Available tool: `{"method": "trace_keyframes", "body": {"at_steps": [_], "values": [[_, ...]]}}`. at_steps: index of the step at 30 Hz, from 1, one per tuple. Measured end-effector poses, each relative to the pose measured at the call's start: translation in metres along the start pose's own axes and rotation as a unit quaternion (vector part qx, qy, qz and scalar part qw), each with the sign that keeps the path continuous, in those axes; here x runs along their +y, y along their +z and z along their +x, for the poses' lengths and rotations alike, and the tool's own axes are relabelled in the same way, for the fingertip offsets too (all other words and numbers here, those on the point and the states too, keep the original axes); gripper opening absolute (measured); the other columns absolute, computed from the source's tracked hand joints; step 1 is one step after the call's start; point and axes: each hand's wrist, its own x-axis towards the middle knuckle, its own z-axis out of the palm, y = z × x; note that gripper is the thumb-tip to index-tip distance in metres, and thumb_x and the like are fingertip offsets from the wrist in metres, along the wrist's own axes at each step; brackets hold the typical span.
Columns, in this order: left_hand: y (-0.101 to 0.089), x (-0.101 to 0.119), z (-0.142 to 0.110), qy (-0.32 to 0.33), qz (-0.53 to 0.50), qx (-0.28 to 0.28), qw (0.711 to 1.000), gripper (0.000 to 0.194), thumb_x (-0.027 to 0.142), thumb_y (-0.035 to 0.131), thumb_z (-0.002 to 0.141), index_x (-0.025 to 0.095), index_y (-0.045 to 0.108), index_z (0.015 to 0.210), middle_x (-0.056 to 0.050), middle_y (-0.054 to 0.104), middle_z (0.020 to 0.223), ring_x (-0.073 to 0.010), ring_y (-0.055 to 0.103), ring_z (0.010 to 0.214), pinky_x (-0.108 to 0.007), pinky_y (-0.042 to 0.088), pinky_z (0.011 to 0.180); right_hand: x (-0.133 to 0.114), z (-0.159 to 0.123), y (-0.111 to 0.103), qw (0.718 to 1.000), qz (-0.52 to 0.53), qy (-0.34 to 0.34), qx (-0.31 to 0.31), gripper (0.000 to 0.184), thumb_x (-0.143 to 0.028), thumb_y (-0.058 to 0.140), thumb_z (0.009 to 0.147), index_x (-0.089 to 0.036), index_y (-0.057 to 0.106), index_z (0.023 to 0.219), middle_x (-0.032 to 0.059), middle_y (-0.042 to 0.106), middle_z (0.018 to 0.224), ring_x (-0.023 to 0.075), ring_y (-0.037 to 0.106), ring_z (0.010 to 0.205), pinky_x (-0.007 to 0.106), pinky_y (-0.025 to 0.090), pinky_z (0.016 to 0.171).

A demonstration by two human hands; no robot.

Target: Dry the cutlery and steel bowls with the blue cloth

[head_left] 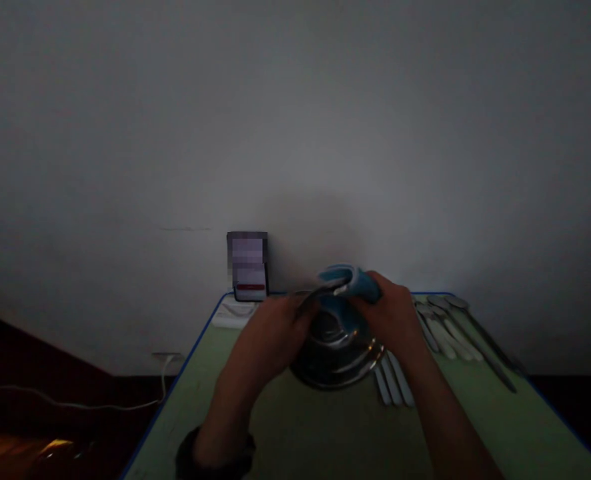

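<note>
My left hand point(285, 333) is closed on the left side of a shiny round metal bowl point(333, 373), which is tilted above the table. Whether this piece is a bowl or a lid is hard to tell in the dim, blurred view. A blue and white cloth point(345, 280) is bunched in my right hand point(388, 313), closed around it at the bowl's far right rim. Part of the cloth shows inside the bowl, against the metal. The fingertips of both hands are partly hidden.
Several pale-handled utensils point(393, 383) lie just right of the bowl. Spoons and ladles point(475, 333) are lined up farther right on the green table point(325, 440). A phone point(250, 267) leans on the wall behind a white object point(233, 313). A white cable point(75, 403) runs at left.
</note>
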Motion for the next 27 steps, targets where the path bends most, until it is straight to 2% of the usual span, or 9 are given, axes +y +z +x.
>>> {"method": "trace_keyframes", "body": {"at_steps": [3,6,9,12,14,17,21,24,27], "values": [[0.003,0.002,0.011,-0.065,-0.074,0.108,0.989,0.044,0.045,0.037,0.088,0.014,0.064,0.074,-0.005,0.066,0.067,-0.0219,0.062,0.064,-0.028,0.041,0.056,0.010,0.004,0.009,0.984,0.147,0.042,0.095,0.033,-0.045,0.059,0.073,-0.017,0.065,0.091,0.0064,0.069,0.084,0.0221,0.062,0.077,0.034,0.046,0.069],[0.011,0.004,0.013,-0.047,-0.163,0.186,0.968,0.037,0.041,0.039,0.089,0.015,0.061,0.101,-0.006,0.068,0.094,-0.0235,0.062,0.087,-0.029,0.045,0.070,0.015,0.004,0.023,0.931,0.338,0.108,0.083,0.038,-0.043,0.060,0.073,-0.018,0.064,0.101,0.0067,0.069,0.101,0.0234,0.062,0.092,0.038,0.047,0.081],[0.011,0.005,0.007,-0.034,-0.172,0.162,0.971,0.034,0.042,0.043,0.087,0.018,0.059,0.106,-0.005,0.066,0.101,-0.0249,0.059,0.095,-0.032,0.045,0.078,0.016,0.003,0.027,0.873,0.457,0.172,0.015,0.039,-0.037,0.069,0.066,-0.020,0.064,0.100,0.0050,0.070,0.100,0.0233,0.064,0.091,0.040,0.049,0.081],[0.005,0.002,0.001,-0.017,-0.185,0.134,0.973,0.036,0.042,0.049,0.084,0.019,0.056,0.110,-0.006,0.063,0.105,-0.0252,0.057,0.098,-0.035,0.045,0.083,0.018,0.004,0.016,0.853,0.479,0.189,-0.080,0.040,-0.035,0.073,0.062,-0.020,0.065,0.098,0.0052,0.071,0.096,0.0230,0.066,0.086,0.040,0.051,0.078],[0.002,0.000,-0.002,0.026,-0.227,0.118,0.966,0.042,0.039,0.053,0.083,0.022,0.048,0.122,-0.006,0.055,0.122,-0.0248,0.051,0.111,-0.037,0.039,0.094,0.021,0.005,0.005,0.872,0.444,0.174,-0.113,0.039,-0.037,0.072,0.063,-0.019,0.065,0.097,0.0057,0.071,0.096,0.0230,0.066,0.084,0.039,0.051,0.077],[0.002,-0.002,-0.005,0.076,-0.323,0.054,0.942,0.057,0.039,0.056,0.083,0.028,0.036,0.134,-0.004,0.036,0.142,-0.0256,0.033,0.129,-0.038,0.028,0.106,0.024,0.008,-0.009,0.923,0.339,0.146,-0.110,0.037,-0.042,0.067,0.068,-0.018,0.066,0.097,0.0070,0.071,0.092,0.0239,0.065,0.081,0.039,0.050,0.073],[0.001,-0.002,-0.006,0.087,-0.442,-0.043,0.892,0.059,0.045,0.051,0.084,0.028,0.034,0.137,-0.003,0.037,0.143,-0.0272,0.032,0.131,-0.039,0.029,0.106,0.022,0.011,-0.022,0.979,0.166,0.084,-0.084,0.028,-0.035,0.064,0.069,-0.016,0.067,0.090,0.0062,0.070,0.085,0.0224,0.063,0.077,0.035,0.047,0.069],[0.000,0.003,-0.005,0.031,-0.404,-0.084,0.910,0.047,0.041,0.051,0.085,0.029,0.045,0.130,-0.003,0.051,0.132,-0.0252,0.049,0.117,-0.037,0.040,0.097,0.014,0.009,-0.024,0.994,0.057,0.051,-0.084,0.016,-0.030,0.065,0.067,-0.018,0.065,0.078,0.0022,0.067,0.073,0.0186,0.059,0.067,0.030,0.043,0.061],[0.000,0.007,-0.004,0.009,-0.309,-0.072,0.948,0.034,0.038,0.050,0.086,0.027,0.055,0.119,-0.003,0.061,0.118,-0.0230,0.057,0.106,-0.035,0.043,0.093,0.002,0.007,-0.015,0.997,-0.009,0.040,-0.066,0.013,-0.031,0.065,0.067,-0.019,0.061,0.068,-0.0012,0.061,0.061,0.0159,0.054,0.058,0.026,0.037,0.054]]}}
